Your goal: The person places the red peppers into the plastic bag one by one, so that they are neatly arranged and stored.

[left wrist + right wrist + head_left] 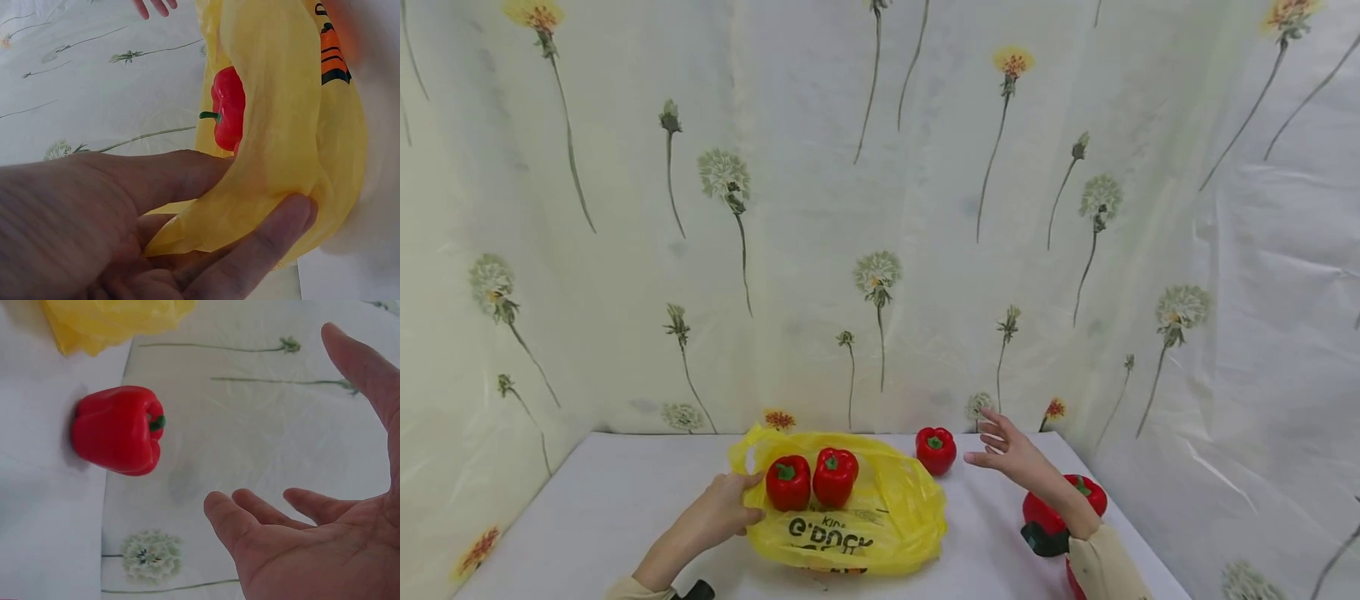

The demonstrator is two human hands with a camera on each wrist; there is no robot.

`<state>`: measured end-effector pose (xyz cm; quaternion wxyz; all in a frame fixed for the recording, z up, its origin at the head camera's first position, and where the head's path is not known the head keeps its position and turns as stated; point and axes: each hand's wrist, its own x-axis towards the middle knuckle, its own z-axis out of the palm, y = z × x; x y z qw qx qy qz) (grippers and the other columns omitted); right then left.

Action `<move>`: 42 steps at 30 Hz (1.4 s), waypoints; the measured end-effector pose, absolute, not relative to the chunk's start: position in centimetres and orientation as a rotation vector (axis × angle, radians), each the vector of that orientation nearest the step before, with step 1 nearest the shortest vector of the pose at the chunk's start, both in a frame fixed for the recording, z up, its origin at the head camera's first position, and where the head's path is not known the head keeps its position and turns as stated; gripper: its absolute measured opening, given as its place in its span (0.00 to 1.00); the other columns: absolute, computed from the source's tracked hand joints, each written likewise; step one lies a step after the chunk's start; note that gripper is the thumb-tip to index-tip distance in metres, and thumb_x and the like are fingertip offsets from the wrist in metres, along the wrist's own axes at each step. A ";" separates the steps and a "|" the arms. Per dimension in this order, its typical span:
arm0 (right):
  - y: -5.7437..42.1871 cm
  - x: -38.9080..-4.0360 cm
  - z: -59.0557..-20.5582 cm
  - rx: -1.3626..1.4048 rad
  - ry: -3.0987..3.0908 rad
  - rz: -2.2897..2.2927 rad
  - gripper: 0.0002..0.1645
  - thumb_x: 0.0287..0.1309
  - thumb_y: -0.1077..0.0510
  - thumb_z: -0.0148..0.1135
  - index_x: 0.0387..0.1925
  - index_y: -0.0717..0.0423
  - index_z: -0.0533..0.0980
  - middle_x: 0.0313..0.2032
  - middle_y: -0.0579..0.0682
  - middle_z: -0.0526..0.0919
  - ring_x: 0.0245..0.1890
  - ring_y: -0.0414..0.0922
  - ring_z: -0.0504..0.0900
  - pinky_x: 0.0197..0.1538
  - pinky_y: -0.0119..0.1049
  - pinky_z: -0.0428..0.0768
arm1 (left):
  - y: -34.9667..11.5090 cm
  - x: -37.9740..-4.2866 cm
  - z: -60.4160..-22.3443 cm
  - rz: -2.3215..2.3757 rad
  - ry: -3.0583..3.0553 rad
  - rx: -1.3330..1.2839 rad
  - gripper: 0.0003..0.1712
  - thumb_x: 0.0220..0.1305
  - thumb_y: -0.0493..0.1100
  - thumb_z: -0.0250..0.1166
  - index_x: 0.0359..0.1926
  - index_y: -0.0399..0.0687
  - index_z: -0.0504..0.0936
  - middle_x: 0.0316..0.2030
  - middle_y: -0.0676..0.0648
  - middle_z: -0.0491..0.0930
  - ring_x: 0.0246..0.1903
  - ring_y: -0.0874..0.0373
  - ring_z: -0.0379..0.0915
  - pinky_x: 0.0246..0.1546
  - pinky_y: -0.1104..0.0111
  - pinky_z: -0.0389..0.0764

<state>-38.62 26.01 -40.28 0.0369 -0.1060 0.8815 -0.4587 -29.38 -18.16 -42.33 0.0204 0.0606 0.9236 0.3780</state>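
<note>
A yellow plastic bag [917,521] with black lettering lies on the table, and two red bell peppers [788,490] [835,482] show in its open mouth. At the bag's left edge, my left hand [721,510] holds the plastic between thumb and fingers; the left wrist view shows the film [269,144] bunched in that grip, partly covering one pepper [230,106]. My right hand [1017,457] is raised with fingers spread and nothing in it. Just left of it stands another red bell pepper [936,457], green stem up, apart from the fingertips in the right wrist view.
More red peppers [1092,493] sit at the table's right side, partly hidden by my right forearm. A dark band [1045,540] is on that wrist. Behind the white table [647,475] hangs a curtain [805,208] printed with dandelions, which also runs along both sides.
</note>
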 end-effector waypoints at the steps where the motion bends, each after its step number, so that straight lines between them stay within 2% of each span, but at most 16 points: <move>1: 26.0 -38.8 -40.4 -0.323 2.704 -1.406 0.60 0.50 0.40 0.69 0.74 0.49 0.46 0.71 0.63 0.57 0.70 0.64 0.57 0.60 0.56 0.73 | -18.1 -29.4 -42.3 1.169 2.862 0.190 0.36 0.51 0.34 0.70 0.61 0.26 0.70 0.40 0.31 0.83 0.19 0.53 0.78 0.20 0.66 0.76; 6: 26.0 -39.8 -41.2 -0.304 2.695 -1.398 0.60 0.49 0.38 0.69 0.75 0.48 0.46 0.72 0.63 0.56 0.70 0.64 0.57 0.61 0.58 0.71 | -18.1 -29.4 -42.4 1.161 2.851 0.196 0.32 0.53 0.32 0.67 0.60 0.25 0.72 0.49 0.27 0.79 0.19 0.54 0.78 0.21 0.66 0.78; 12: 25.8 -40.7 -41.7 -0.310 2.670 -1.422 0.58 0.50 0.39 0.68 0.74 0.45 0.47 0.72 0.61 0.56 0.70 0.62 0.58 0.61 0.58 0.71 | -18.2 -29.3 -42.3 1.181 2.854 0.223 0.28 0.53 0.29 0.67 0.57 0.27 0.75 0.53 0.25 0.76 0.18 0.52 0.78 0.21 0.66 0.80; 24: 24.7 -42.6 -43.4 -0.224 2.616 -1.496 0.57 0.50 0.44 0.70 0.73 0.51 0.48 0.71 0.65 0.57 0.69 0.65 0.58 0.63 0.64 0.66 | -18.1 -29.3 -42.2 1.173 2.877 0.210 0.29 0.51 0.30 0.69 0.56 0.26 0.76 0.54 0.27 0.77 0.18 0.55 0.78 0.21 0.66 0.80; 33: 24.2 -43.6 -45.2 -0.170 2.597 -1.534 0.55 0.51 0.48 0.70 0.73 0.53 0.49 0.71 0.66 0.56 0.68 0.65 0.59 0.63 0.64 0.65 | -18.1 -29.4 -42.4 1.169 2.866 0.203 0.29 0.51 0.30 0.68 0.56 0.25 0.75 0.54 0.27 0.77 0.18 0.55 0.78 0.21 0.66 0.80; 37: 23.8 -43.9 -45.7 -0.151 2.627 -1.508 0.58 0.49 0.46 0.71 0.73 0.56 0.49 0.70 0.67 0.57 0.67 0.66 0.61 0.61 0.64 0.67 | -18.0 -29.4 -42.3 1.165 2.870 0.203 0.29 0.51 0.31 0.69 0.56 0.25 0.75 0.53 0.27 0.77 0.18 0.55 0.78 0.21 0.66 0.80; 42: 23.6 -44.5 -46.8 -0.090 2.599 -1.516 0.60 0.47 0.45 0.73 0.74 0.55 0.49 0.70 0.67 0.56 0.67 0.65 0.60 0.63 0.65 0.64 | -17.9 -29.4 -42.4 1.153 2.878 0.198 0.29 0.51 0.31 0.69 0.56 0.26 0.76 0.50 0.28 0.79 0.18 0.55 0.77 0.21 0.66 0.79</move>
